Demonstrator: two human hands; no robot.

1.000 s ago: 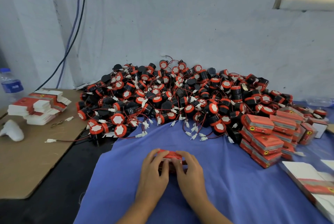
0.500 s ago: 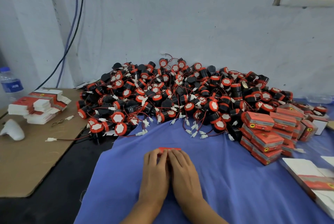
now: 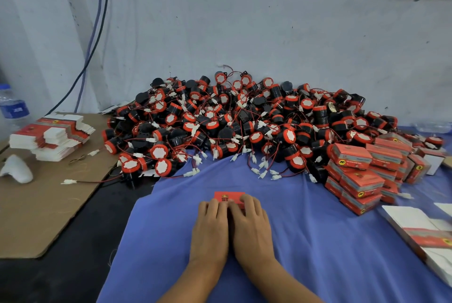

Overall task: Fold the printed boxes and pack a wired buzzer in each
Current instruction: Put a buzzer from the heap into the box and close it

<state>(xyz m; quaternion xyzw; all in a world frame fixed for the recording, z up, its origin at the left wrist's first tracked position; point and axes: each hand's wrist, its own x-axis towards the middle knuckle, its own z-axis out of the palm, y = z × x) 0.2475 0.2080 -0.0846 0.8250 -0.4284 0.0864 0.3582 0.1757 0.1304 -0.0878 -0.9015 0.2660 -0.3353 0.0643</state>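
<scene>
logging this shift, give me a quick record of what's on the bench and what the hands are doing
hands: left hand and right hand flat, side by side, pressing on red box
surface: blue cloth
buzzers: loose pile behind the box, against the wall
finished: closed boxes stacked at right
blanks: flat blanks on cardboard at left
other: water bottle far left

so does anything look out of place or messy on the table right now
Nothing looks damaged. At the left edge of the buzzer pile, one white connector on its red wire trails off the blue cloth and out over the cardboard. The flat box stack there is fanned askew.
</scene>
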